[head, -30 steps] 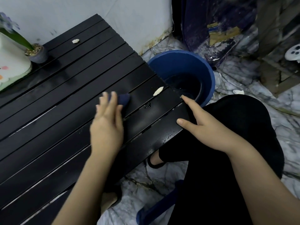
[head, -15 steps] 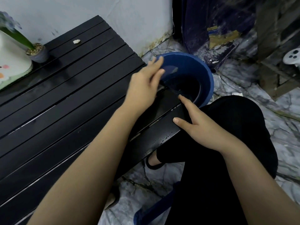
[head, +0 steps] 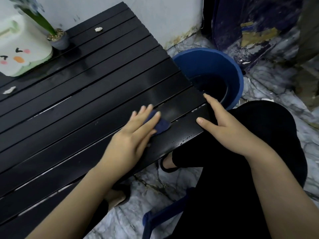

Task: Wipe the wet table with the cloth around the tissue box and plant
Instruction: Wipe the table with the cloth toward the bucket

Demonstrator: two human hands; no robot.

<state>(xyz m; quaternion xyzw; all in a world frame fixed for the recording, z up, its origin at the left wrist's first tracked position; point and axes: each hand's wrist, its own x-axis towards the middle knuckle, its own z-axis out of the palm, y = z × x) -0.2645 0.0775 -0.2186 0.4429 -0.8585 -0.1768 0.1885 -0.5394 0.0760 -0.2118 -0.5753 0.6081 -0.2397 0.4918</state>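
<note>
A black slatted table (head: 72,104) fills the left of the head view. My left hand (head: 133,135) lies flat with straight fingers on a dark blue cloth (head: 161,125), pressing it onto the slats near the table's right end. My right hand (head: 222,123) rests on that end's edge, thumb on top, fingers down the side. A white and green tissue box (head: 22,54) with a cartoon face stands at the far left. Beside it is a small potted plant (head: 58,37) with a long green leaf.
A blue bucket (head: 210,61) with dark water stands on the marble floor just past the table's right end. Two small pale scraps (head: 98,29) (head: 9,90) lie on the slats. A wall runs behind the table. My knee in black cloth is at lower right.
My left hand swept the cloth right to the bucket's rim, then came back left onto the slats. The pale scrap near the table's end is gone. My right hand stayed put.
</note>
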